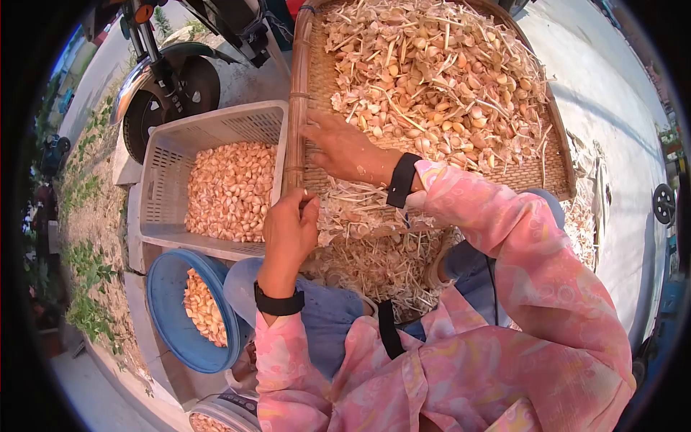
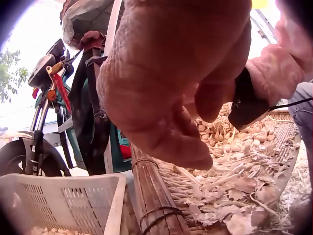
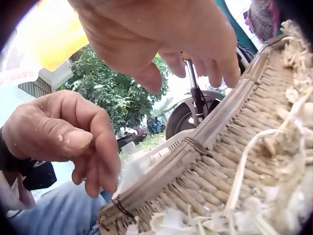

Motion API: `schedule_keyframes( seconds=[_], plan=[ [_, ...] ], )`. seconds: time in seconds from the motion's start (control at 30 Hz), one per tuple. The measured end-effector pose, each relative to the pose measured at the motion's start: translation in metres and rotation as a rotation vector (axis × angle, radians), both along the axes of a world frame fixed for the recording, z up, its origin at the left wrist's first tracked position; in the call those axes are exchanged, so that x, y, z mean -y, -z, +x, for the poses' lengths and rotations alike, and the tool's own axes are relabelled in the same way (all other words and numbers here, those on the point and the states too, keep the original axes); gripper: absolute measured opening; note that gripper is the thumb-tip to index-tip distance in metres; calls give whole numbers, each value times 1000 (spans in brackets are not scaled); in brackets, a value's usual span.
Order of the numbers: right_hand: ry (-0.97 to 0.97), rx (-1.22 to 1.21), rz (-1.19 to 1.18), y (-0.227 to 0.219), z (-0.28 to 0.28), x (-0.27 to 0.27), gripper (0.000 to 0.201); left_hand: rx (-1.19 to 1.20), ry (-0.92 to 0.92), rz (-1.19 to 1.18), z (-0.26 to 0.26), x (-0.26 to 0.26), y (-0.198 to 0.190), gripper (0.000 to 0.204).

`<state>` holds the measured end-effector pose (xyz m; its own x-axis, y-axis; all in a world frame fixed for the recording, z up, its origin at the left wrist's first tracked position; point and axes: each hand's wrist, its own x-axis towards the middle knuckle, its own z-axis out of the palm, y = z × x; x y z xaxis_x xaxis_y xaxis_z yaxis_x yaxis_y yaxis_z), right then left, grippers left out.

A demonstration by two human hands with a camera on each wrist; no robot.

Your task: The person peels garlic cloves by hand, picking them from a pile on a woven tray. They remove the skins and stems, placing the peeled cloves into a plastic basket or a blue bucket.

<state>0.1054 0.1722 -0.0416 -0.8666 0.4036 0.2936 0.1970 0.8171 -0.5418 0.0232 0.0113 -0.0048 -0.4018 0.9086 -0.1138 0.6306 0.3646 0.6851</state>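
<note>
A woven tray (image 1: 297, 90) with a bamboo rim bears a heap of garlic cloves, skins and dry stalks (image 1: 439, 79). Over its left part reaches the right hand (image 1: 349, 147), fingers spread and slightly bent; in the right wrist view this hand (image 3: 171, 39) hovers above the tray rim (image 3: 215, 120) with nothing visible in it. The left hand (image 1: 289, 234) is beside the tray's near left corner. Seen from the right wrist, the left hand (image 3: 68, 129) has loosely curled fingers, small flakes on the thumb and no clove visible in its grasp.
Left of the tray stands a pale plastic crate (image 1: 155, 191) with peeled-looking cloves (image 1: 234, 191). A blue bucket (image 1: 169, 313) with cloves is nearer the person, above another bucket (image 1: 241, 410). Skins and stalks (image 1: 381, 266) lie below the tray. A parked scooter's wheel (image 1: 198, 86) is behind the crate.
</note>
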Motion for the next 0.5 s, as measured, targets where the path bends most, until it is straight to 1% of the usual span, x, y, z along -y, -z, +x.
schedule_keyframes(
  seconds=[0.03,0.1,0.17,0.27,0.37,0.4,0.47,0.5],
  plan=[
    [75,74,142,19,22,-6,46,-23,-26,58,-1,-11,7,18],
    [3,223,195,27,65,4,47,-96,10,233,1,-46,27,18],
    [-101,318,246,37,91,22,47,-260,148,320,5,-77,42,24],
    [-128,366,335,39,106,42,47,-384,283,334,12,-111,68,28],
    [-194,327,178,36,110,45,47,-455,317,214,23,-123,65,24],
    [-212,259,205,36,112,47,39,-465,300,167,26,-124,64,22],
    [-317,264,120,34,117,51,32,-488,260,75,33,-124,60,18],
    [-369,265,79,33,118,54,28,-428,232,23,35,-123,57,17]
  ],
)
